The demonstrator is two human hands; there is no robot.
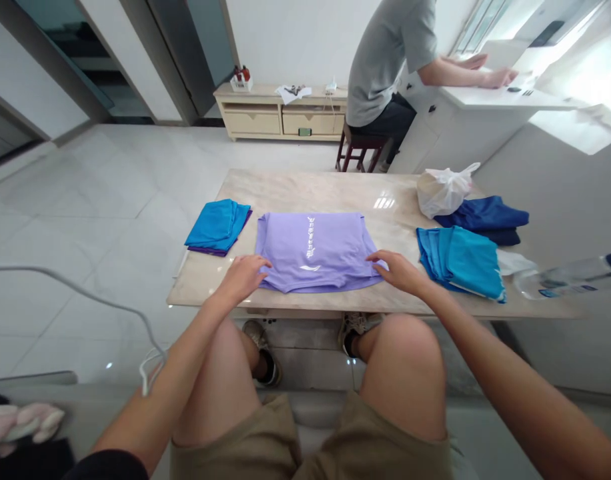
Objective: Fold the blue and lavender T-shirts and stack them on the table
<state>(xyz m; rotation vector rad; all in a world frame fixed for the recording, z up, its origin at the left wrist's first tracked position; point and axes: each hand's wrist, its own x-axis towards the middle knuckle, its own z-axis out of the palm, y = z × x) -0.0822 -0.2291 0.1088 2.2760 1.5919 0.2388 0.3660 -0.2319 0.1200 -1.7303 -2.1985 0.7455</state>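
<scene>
Tabletop (320, 190): beige, marbled, glossy. Left end: blue-over-purple folded stack (213, 225). Middle: lilac shirt (335, 247), white print, laid out flat. Right end: knotted white bag (443, 193), dark blue bundle (490, 215), teal folded pile (468, 260), clear bottle (568, 277).

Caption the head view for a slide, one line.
Left hand and right hand at opposite sides of a lavender garment on a tabletop, folded blue cloth to its left.

Bare bench (394, 230) is running between the purple shirt (335, 248) and the white bag (441, 195). Folded clothes (215, 225) are blocking the left end, a bottle (570, 277) the right.
</scene>
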